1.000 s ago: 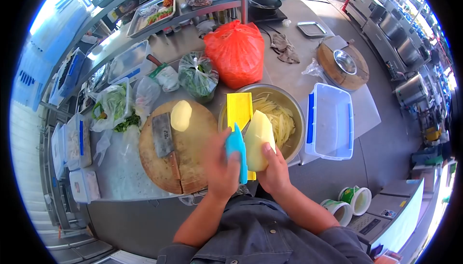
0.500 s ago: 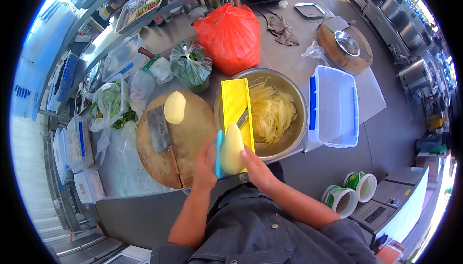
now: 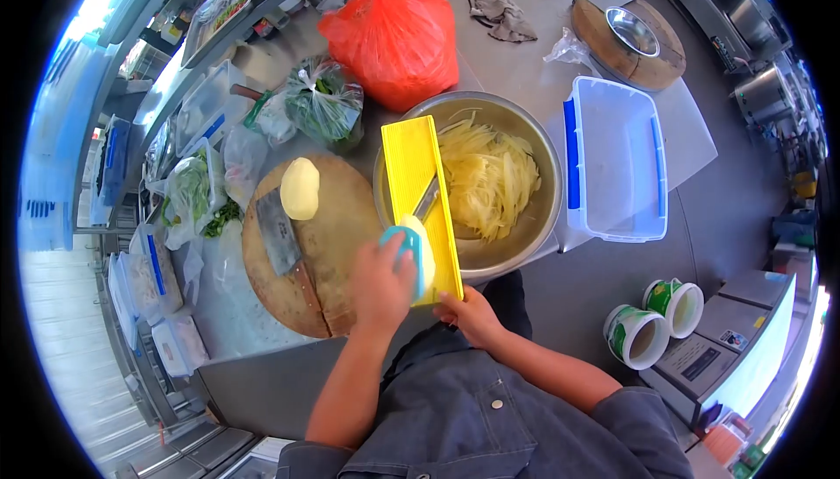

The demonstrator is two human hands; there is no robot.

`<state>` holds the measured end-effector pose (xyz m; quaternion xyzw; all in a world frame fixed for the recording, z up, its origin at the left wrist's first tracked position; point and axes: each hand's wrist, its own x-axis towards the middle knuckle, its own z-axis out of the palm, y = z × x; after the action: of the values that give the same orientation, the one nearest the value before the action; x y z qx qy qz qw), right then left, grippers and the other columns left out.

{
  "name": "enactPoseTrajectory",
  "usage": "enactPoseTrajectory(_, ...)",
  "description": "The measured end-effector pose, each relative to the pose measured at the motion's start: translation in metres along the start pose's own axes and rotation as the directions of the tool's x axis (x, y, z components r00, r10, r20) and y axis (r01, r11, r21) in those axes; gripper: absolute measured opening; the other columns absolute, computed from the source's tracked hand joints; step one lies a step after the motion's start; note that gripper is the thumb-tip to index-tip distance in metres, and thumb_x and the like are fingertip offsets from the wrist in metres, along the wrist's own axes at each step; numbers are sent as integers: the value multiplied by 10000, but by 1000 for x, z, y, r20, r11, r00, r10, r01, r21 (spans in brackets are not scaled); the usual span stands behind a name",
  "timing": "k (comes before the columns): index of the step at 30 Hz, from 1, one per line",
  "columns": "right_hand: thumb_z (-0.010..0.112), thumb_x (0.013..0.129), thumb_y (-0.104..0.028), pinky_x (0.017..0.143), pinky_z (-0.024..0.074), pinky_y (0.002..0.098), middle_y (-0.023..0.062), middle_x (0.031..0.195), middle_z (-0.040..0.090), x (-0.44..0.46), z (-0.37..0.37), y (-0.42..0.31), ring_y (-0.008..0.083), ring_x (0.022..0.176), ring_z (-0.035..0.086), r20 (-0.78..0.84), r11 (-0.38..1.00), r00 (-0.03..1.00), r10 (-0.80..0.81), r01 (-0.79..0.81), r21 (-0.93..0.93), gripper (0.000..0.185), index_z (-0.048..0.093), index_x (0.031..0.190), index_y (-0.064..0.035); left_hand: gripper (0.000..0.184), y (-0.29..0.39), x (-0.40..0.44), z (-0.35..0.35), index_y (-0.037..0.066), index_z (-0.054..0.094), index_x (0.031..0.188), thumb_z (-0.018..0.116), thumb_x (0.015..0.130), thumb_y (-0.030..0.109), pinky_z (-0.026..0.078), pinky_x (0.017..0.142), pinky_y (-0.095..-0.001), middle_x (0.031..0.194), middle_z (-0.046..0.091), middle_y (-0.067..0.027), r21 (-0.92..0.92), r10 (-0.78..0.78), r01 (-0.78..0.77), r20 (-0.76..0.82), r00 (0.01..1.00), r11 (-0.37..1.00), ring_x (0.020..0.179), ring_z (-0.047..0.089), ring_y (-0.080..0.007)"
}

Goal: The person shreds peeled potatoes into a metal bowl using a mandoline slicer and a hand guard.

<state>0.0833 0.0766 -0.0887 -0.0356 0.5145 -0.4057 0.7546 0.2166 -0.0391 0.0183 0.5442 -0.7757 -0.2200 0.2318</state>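
My left hand (image 3: 381, 285), slightly blurred, is closed on a turquoise hand guard (image 3: 415, 260). The guard presses a peeled potato (image 3: 428, 256) onto the lower half of a yellow mandoline slicer (image 3: 409, 151). At the slicer's near end, my right hand (image 3: 472, 316) grips its edge. The slicer leans across the left side of a big steel bowl (image 3: 553, 190), its slanted metal blade (image 3: 427, 197) just above the potato. Pale yellow shreds (image 3: 490, 177) are heaped in the bowl. Left of it, a round chopping board (image 3: 341, 208) bears a cleaver (image 3: 278, 232) and another peeled potato (image 3: 300, 188).
A clear plastic bin (image 3: 619, 164) stands right of the bowl. Behind are a red plastic bag (image 3: 394, 41) and bagged greens (image 3: 324, 103). At the back right, a second round board (image 3: 661, 63) holds a small steel bowl (image 3: 632, 31). Two buckets (image 3: 637, 336) sit on the floor.
My left hand has moved over the guard and now presses the potato flat on the slicer. My right hand has left the potato for the slicer's near end. The view has shifted slightly.
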Motion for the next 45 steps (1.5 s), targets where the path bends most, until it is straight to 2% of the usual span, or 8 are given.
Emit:
enactPoseTrajectory(2, 621, 999, -206, 741, 539, 296, 87, 1022, 668, 10, 4, 8, 169, 860, 679, 85, 970, 970, -230, 221, 96, 269, 541, 1173, -17, 329, 9, 0, 6, 108, 673, 1211, 653, 903, 219, 488, 799, -475, 1030, 593, -206, 176, 46, -48, 13, 999, 983, 924, 590, -390)
enactPoseTrajectory(8, 560, 1026, -143, 801, 574, 317, 109, 1002, 670, 0, 14, -3, 183, 874, 693, 40, 975, 975, -216, 214, 62, 219, 507, 1167, 16, 343, 23, -5, 22, 120, 695, 1204, 688, 877, 226, 506, 769, -453, 1052, 552, -181, 382, 101, -112, 49, 994, 917, 919, 577, -353)
enactPoseTrajectory(18, 538, 1028, -104, 798, 584, 321, 138, 1031, 664, 4, 17, 12, 195, 874, 700, 46, 927, 941, -337, 322, 191, 216, 476, 1172, 44, 326, 4, 150, 40, 90, 698, 1187, 672, 894, 231, 484, 814, -467, 998, 538, -196, 374, 176, -175, 34, 984, 911, 929, 562, -374)
enactPoseTrajectory(27, 524, 1033, -99, 800, 581, 311, 137, 1033, 662, 7, 14, 6, 188, 889, 697, 65, 946, 948, -311, 303, 113, 229, 464, 1195, 50, 344, 24, 9, 25, 131, 695, 1237, 661, 910, 229, 480, 857, -456, 1123, 520, -231, 461, 41, -124, 185, 982, 879, 1017, 550, -397)
enactPoseTrajectory(31, 526, 1031, -96, 799, 578, 313, 134, 1046, 657, 5, 17, 12, 188, 889, 691, 94, 936, 934, -343, 332, 119, 239, 457, 1211, 45, 326, 22, 89, 46, 131, 712, 1199, 693, 885, 212, 489, 844, -451, 1102, 547, -217, 395, 44, -67, 67, 997, 916, 1012, 556, -386)
enactPoseTrajectory(33, 531, 1030, -100, 795, 578, 324, 134, 1037, 656, 6, 19, 10, 196, 874, 692, 47, 924, 930, -364, 354, 142, 233, 460, 1203, 39, 306, 27, 134, 49, 120, 719, 1175, 693, 885, 216, 493, 835, -446, 1074, 556, -206, 497, 168, -178, 66, 984, 849, 978, 560, -379)
enactPoseTrajectory(40, 531, 1027, -88, 799, 580, 314, 144, 1031, 666, 13, 13, 15, 191, 899, 700, 46, 936, 948, -315, 302, 183, 212, 458, 1172, 48, 353, 25, 6, 30, 136, 709, 1223, 692, 883, 228, 485, 845, -479, 1055, 540, -210, 518, 113, -201, 196, 974, 831, 1007, 554, -393)
enactPoseTrajectory(45, 536, 1023, -89, 797, 580, 315, 148, 1031, 667, 5, 15, 10, 190, 883, 700, 65, 918, 925, -375, 360, 166, 218, 461, 1173, 51, 292, 26, 115, 56, 123, 721, 1172, 665, 903, 222, 495, 814, -471, 1067, 547, -205, 497, 146, -155, 57, 988, 854, 989, 563, -404)
